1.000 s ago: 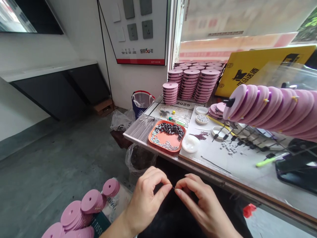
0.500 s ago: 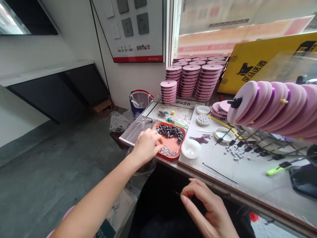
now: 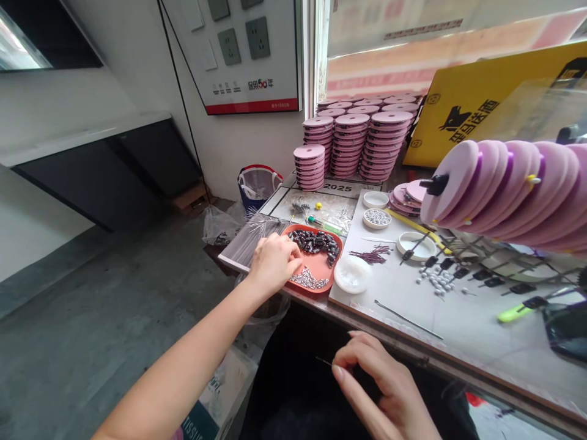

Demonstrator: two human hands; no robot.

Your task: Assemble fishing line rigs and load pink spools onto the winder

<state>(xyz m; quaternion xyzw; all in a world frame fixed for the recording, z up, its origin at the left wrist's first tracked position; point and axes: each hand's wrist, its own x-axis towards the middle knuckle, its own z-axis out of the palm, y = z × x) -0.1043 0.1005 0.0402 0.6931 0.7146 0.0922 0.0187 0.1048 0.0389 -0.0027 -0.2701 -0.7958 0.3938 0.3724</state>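
Observation:
My left hand (image 3: 274, 264) reaches over the near left corner of an orange tray (image 3: 329, 270) on the worktable, fingers bunched in a pinch over small silver pieces (image 3: 310, 281). Dark beads (image 3: 317, 241) fill the tray's far half. What the fingertips hold, if anything, is hidden. My right hand (image 3: 383, 388) stays low over my dark lap, thumb and forefinger pinched on a thin dark needle or wire (image 3: 323, 362) that sticks out to the left.
Stacks of pink discs (image 3: 353, 145) stand at the table's far edge, and a row of pink discs on a rod (image 3: 504, 189) juts in from the right. Small white dishes (image 3: 376, 218), a white lid (image 3: 352, 274), loose silver beads (image 3: 435, 281), a long needle (image 3: 408, 311) and a green pen (image 3: 516, 311) lie on the table (image 3: 458, 330).
One second ago both hands pinched the wire together over my lap. My left hand has since let go and reached up to the orange tray; the right hand stays low with the wire.

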